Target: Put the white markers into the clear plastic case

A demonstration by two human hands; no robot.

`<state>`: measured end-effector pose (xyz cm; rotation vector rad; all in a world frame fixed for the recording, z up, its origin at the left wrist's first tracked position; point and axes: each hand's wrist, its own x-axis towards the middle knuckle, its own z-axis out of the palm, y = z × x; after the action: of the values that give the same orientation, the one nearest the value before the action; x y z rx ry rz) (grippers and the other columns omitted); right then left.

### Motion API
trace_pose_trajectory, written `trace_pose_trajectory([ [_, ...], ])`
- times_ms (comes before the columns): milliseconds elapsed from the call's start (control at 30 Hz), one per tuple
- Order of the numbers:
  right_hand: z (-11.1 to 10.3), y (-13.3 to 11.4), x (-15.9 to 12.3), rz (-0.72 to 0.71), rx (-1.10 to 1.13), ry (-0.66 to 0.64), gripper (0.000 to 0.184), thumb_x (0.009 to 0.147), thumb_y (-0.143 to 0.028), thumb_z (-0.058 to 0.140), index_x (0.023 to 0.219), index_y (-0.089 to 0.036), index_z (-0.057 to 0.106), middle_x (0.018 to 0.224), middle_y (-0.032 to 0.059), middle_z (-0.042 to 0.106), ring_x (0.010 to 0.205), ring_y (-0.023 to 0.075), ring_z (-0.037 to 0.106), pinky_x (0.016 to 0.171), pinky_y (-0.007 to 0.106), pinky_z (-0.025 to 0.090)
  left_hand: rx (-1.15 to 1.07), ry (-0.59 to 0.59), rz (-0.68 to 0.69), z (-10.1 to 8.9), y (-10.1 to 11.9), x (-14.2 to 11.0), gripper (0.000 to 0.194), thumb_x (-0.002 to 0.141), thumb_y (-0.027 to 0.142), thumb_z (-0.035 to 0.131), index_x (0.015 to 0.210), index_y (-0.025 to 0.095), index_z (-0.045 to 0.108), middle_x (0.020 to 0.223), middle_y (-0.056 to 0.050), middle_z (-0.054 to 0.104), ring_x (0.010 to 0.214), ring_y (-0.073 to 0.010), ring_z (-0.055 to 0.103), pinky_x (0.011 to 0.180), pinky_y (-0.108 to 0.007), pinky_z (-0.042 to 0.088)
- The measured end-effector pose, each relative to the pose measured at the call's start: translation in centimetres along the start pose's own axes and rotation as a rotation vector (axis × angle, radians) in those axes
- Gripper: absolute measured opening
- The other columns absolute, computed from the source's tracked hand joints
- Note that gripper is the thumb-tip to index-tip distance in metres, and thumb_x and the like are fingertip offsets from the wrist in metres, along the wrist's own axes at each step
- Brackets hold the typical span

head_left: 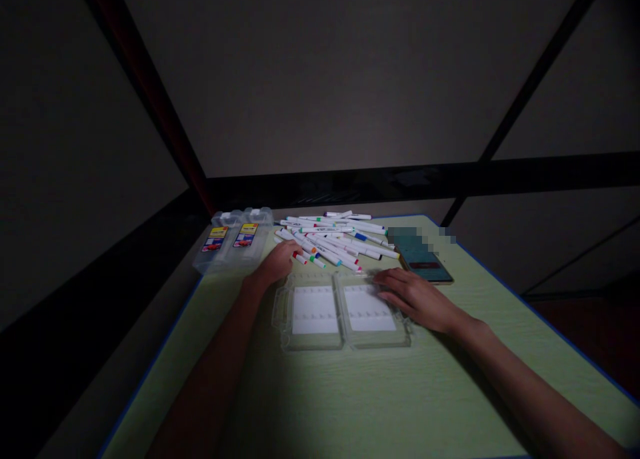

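An opened clear plastic case (341, 312), with white sheets in both halves, lies flat in the middle of the table. My right hand (417, 296) rests at the upper right of this case, fingers stretched out over its edge, holding nothing. Beyond the case is a loose pile of white markers (325, 242) with coloured ends. At the pile's near left edge is my left hand (280, 260), its fingers curled down onto a marker with a red end (300, 258). The grip itself is partly hidden by the fingers. Beside it lies a green-ended marker (317, 262).
Two clear cases with colourful labels (245, 236) lie at the table's far left corner. A phone (425, 262) lies to the right of the pile, partly blurred out. The light green table (350, 399) has blue edges. Behind it rises a panelled wall (325, 79).
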<state>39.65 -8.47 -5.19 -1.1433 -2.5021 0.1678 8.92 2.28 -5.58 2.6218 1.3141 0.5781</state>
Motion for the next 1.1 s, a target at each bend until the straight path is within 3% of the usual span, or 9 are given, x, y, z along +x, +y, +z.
trace_pose_trajectory([
  [367, 0.0, 0.0, 0.1, -0.002, -0.041, -0.040, 0.029, 0.089, -0.033, 0.036, 0.104, -0.018, 0.054, 0.105, 0.0105, 0.058, 0.099, 0.0228, 0.053, 0.085, 0.042, 0.044, 0.155, -0.055, 0.016, 0.0, -0.7, -0.4, 0.040, 0.061, 0.001, 0.037, 0.089, 0.019, 0.060, 0.100, -0.005, 0.059, 0.102, -0.0201, 0.046, 0.092, -0.038, 0.035],
  [600, -0.2, -0.2, 0.1, -0.020, -0.075, -0.058, 0.030, 0.090, -0.032, 0.035, 0.104, -0.016, 0.055, 0.105, 0.0112, 0.058, 0.099, 0.0230, 0.052, 0.086, 0.042, 0.043, 0.202, -0.078, -0.008, -0.3, -0.7, -0.4, 0.025, 0.066, 0.005, 0.038, 0.077, 0.018, 0.057, 0.090, -0.006, 0.059, 0.091, -0.0214, 0.048, 0.081, -0.036, 0.037],
  [1100, 0.2, 0.3, 0.0, -0.010, -0.033, -0.041, 0.029, 0.089, -0.032, 0.036, 0.104, -0.015, 0.055, 0.104, 0.0109, 0.059, 0.098, 0.0228, 0.053, 0.085, 0.042, 0.044, 0.153, -0.155, -0.030, -0.7, 0.1, -0.6, 0.014, 0.066, 0.009, 0.041, 0.070, 0.017, 0.052, 0.081, -0.006, 0.054, 0.081, -0.0199, 0.046, 0.071, -0.031, 0.035],
])
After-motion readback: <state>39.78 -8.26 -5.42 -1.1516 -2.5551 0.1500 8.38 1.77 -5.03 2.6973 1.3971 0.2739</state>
